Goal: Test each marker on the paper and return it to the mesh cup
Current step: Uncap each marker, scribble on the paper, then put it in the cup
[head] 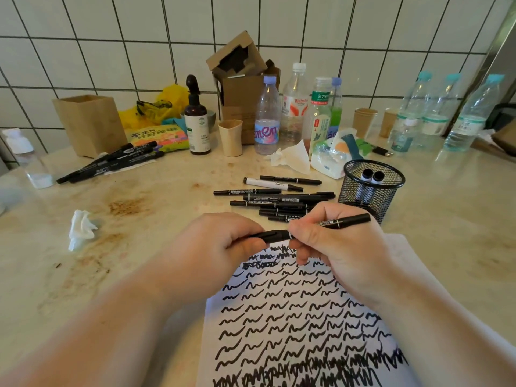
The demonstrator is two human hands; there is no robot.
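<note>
My right hand grips the barrel of a black marker that points up and right. My left hand pinches the marker's black cap at its left end, just above the top of the white paper, which is covered with rows of black squiggles. The black mesh cup stands behind my right hand with two markers upright in it. Several black markers lie in a loose pile left of the cup.
A second bunch of black markers lies at the back left by a wooden box. Several plastic bottles, paper cups, a spray bottle, tissues and a crumpled tissue crowd the stained counter.
</note>
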